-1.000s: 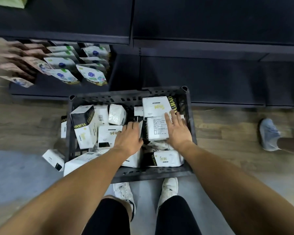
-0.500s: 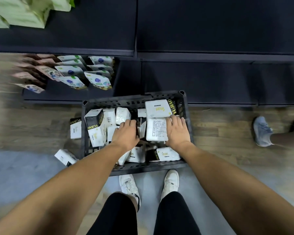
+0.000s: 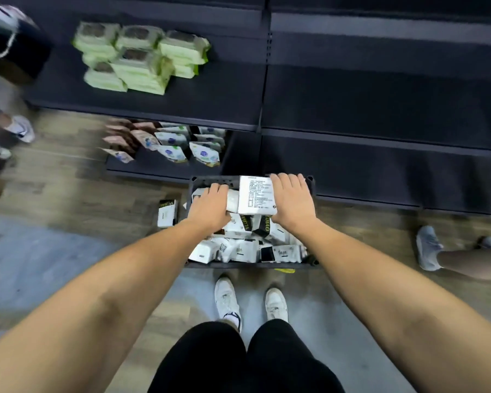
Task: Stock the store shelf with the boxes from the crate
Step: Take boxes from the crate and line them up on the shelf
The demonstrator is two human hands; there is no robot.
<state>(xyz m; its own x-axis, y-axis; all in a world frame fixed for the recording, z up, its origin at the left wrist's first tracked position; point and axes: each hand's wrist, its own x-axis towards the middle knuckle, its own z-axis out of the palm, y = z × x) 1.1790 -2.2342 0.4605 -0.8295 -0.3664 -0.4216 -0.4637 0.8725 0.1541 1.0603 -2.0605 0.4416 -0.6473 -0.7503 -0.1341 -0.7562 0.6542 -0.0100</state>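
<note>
I see right hand clamped on label box, left hand curled round second box, both above crate far end. I'd lift straight, boxes pressed together, then set squarely on bare shelf.

Wood-and-grey floor. Black crate of boxes sits on it, centre, against the shelf base. A loose box stands on the floor just left of the crate. White shoes near; another grey shoe right. Dark shelf, far: green packs stacked at left. Lower shelf: rows of pouches, blurred.
</note>
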